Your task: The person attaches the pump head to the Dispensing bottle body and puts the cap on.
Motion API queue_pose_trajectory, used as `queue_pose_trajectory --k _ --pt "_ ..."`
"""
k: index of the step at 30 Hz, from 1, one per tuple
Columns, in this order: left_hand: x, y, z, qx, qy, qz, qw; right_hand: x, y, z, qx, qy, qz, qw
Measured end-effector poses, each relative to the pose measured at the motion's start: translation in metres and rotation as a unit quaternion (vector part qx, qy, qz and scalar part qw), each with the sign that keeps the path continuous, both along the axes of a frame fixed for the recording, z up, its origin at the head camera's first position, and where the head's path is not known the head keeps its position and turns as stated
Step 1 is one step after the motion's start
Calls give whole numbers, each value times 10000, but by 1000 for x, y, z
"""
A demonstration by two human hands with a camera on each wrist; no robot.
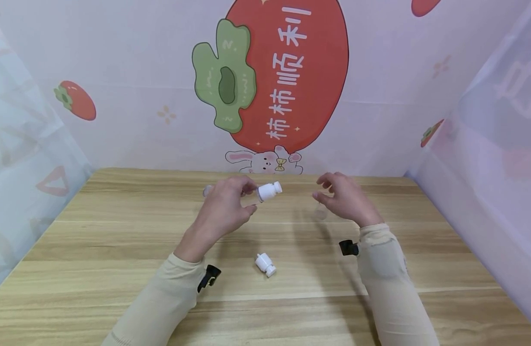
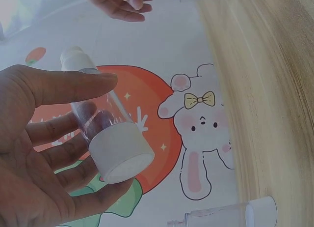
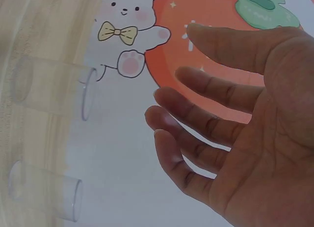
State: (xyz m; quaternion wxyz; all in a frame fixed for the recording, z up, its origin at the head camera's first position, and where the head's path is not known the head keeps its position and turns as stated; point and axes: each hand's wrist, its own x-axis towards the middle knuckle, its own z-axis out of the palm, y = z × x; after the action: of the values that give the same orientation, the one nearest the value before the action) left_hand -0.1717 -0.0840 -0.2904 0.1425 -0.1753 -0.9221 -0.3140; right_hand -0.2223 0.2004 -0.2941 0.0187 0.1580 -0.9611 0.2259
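Note:
My left hand holds a small clear bottle with a white pump top, tilted above the table, the top toward the right. In the left wrist view its clear body lies between thumb and fingers, with the white base at the near end. My right hand is raised to the right, fingers loosely bent, with nothing in it. Two clear caps stand beyond it in the right wrist view. A separate white pump top lies on the table between my forearms.
Another clear bottle with a white base stands on the wooden table, mostly hidden behind my left hand in the head view. A printed cloth backdrop rises behind the table, with cloth at both sides.

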Motion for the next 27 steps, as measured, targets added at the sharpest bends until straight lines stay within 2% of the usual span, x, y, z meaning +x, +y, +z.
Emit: queue_pose_trajectory --k 13,27 --pt "1 3 0 9 -126 -8 9999 -9 2 -18 335 -55 -90 9994" --pt "1 5 -2 17 -267 -38 9996 -15 1 -31 645 -416 -69 9970"
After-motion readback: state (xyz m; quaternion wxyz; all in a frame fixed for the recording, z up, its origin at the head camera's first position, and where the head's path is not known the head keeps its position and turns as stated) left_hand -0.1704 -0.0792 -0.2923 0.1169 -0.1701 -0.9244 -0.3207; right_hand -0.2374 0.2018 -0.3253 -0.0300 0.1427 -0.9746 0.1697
